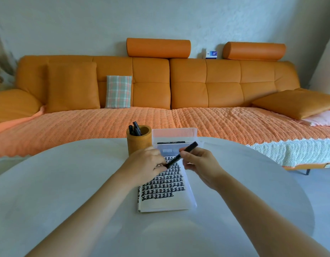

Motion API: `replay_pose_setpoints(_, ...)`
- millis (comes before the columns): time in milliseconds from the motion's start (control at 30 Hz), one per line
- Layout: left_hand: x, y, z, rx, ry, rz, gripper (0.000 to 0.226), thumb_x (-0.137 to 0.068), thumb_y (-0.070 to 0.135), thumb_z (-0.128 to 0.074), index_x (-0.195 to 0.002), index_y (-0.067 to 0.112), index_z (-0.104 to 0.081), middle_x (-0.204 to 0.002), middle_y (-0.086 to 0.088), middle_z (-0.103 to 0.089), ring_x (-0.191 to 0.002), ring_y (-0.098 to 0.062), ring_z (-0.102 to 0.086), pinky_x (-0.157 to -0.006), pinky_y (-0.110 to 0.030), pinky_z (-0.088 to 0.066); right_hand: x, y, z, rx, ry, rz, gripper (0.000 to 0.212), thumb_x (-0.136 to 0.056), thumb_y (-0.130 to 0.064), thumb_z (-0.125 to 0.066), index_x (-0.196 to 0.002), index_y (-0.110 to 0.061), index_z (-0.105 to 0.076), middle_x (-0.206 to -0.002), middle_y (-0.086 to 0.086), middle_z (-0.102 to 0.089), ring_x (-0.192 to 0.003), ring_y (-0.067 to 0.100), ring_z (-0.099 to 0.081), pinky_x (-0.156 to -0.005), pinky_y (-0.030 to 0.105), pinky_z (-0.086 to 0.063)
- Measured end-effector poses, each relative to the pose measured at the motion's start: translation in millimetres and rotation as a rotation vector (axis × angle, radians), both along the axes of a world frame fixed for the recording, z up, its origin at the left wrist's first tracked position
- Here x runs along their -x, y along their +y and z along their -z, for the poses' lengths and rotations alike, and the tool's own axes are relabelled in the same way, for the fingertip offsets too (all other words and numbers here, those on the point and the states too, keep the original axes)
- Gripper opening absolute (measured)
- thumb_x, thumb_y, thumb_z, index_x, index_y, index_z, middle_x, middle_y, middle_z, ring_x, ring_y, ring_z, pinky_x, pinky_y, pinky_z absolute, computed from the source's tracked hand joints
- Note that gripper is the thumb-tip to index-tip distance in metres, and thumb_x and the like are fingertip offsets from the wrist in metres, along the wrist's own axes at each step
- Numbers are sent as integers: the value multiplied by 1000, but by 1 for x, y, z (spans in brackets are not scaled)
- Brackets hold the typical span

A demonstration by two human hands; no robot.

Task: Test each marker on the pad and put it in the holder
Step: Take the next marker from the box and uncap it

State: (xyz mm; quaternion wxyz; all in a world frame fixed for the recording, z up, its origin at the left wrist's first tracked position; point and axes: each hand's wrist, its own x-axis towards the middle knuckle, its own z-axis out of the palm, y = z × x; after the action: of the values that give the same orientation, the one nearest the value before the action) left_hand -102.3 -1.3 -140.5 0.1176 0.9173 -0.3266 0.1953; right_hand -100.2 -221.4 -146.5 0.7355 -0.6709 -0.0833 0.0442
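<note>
A black marker [186,150] slants over the pad, upper end to the right. My right hand [199,164] pinches its middle, and my left hand [145,164] grips its lower left end, which is hidden in the fingers. The pad [164,190] lies on the table below both hands, its page covered with rows of black marks. An orange cylindrical holder [139,143] stands just behind my left hand with a few black markers [135,129] sticking up in it.
A clear plastic case [174,138] with dark contents stands to the right of the holder, behind the pad. The round white table [67,182] spreads left and right. An orange sofa [179,86] with cushions fills the background.
</note>
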Motion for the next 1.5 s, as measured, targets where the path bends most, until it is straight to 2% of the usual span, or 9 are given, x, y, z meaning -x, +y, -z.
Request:
replay_pose_setpoints(167, 14, -6, 9, 5, 60, -20, 29, -93, 47, -56, -106, 26, -70, -99, 12, -64, -95, -7, -53, -77, -31, -46, 4, 3, 0, 2, -51, -2, 16, -103, -16, -47, -97, -7, -59, -80, 11, -65, -75, 27, -67, -81, 42, -56)
replay_pose_setpoints(267, 21, -1, 8, 94, 21, -62, 26, -94, 40, -57, -114, 24, -64, -106, 12, -63, -98, -6, -55, -81, -29, -48, 6, 0, 5, 418, -203, 31, 18, -103, -25, -45, -96, -12, -56, -70, 3, -48, -61, 20, -50, -65, 38, -47)
replay_pose_setpoints(433, 44, 7, 28, 166, -38, -52, 41, -96, 34, -51, -136, 22, -49, -129, 9, -55, -117, -5, -51, -94, -19, -44, 24, -2, 12, 953, -314, -102, 28, -103, -35, -42, -89, -21, -60, -73, -3, -58, -65, 15, -50, -59, 31, -36)
replay_pose_setpoints(533, 49, 8, 43, 136, -47, -5, 42, -95, 30, -57, -135, 20, -52, -130, 7, -55, -116, -9, -53, -93, -21, -45, 29, 5, 16, 1017, -402, -159, 30, -102, -32, -45, -82, -14, -58, -72, 4, -57, -68, 23, -51, -61, 38, -40)
replay_pose_setpoints(833, 42, 8, 42, 142, -57, -1, 13, -85, 19, -72, -95, 12, -70, -79, 1, -56, -69, -16, -54, -56, -26, -40, 22, 18, 26, 1101, -724, -155, 26, -99, -32, -52, -84, -15, -62, -75, -2, -56, -70, 17, -51, -63, 39, -44)
replay_pose_setpoints(1133, 30, 3, 30, 369, 384, -104, 17, -99, 28, -53, -102, 24, -69, -79, 7, -57, -76, -9, -54, -67, -30, -42, 11, 15, 27, 1196, -1167, 65, 25, -94, -33, -52, -94, -17, -72, -72, -4, -60, -62, 20, -53, -47, 31, -41)
replay_pose_setpoints(1233, 25, 5, 29, 310, 283, -79, 16, -96, 24, -58, -102, 18, -71, -83, 3, -59, -78, -11, -54, -68, -34, -45, 12, 14, 26, 1205, -1098, 81, 25, -97, -37, -51, -89, -21, -69, -67, -7, -56, -57, 17, -50, -45, 30, -37)
replay_pose_setpoints(1367, 21, 11, 29, 122, 35, -15, 8, -91, 15, -65, -95, 10, -71, -83, 0, -59, -75, -9, -47, -63, -32, -46, 12, 14, 25, 1093, -631, -76, 33, -101, -39, -47, -76, -20, -57, -58, -4, -49, -56, 19, -45, -56, 38, -40)
replay_pose_setpoints(1500, 15, 39, 29, 245, 202, -153, 20, -99, 24, -52, -105, 17, -70, -92, 11, -58, -83, -5, -53, -76, -27, -44, 4, -9, 23, 1204, -648, -18, 26, -99, -39, -50, -89, -22, -67, -73, -5, -59, -67, 14, -55, -63, 37, -48)
